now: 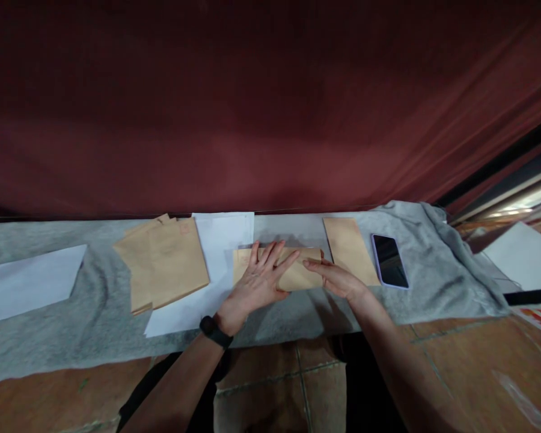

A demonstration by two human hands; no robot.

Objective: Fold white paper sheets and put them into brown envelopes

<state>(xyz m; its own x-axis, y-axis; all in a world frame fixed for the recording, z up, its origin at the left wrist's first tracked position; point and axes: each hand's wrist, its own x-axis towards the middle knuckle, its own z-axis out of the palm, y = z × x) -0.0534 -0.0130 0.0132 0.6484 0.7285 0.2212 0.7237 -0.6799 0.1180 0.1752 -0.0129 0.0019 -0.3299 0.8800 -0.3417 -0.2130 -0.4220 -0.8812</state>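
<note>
A brown paper envelope [300, 278] lies crosswise in front of me on a grey cloth. My left hand [260, 279] rests flat on its left half with the fingers spread. At the envelope's right end, my right hand [336, 278] grips the edge, thumb on top and the other fingers partly hidden below. A stack of brown envelopes [169, 264] sits to the left, partly over white paper sheets [225, 231]. Just beyond my right hand lies another brown envelope [349, 240].
A phone [390, 261] in a lilac case lies at the right on the grey cloth [437, 264]. Folded white paper [31, 279] is at the far left. A dark red curtain-like fabric [270, 120] rises behind, and tiled floor [279, 385] shows below.
</note>
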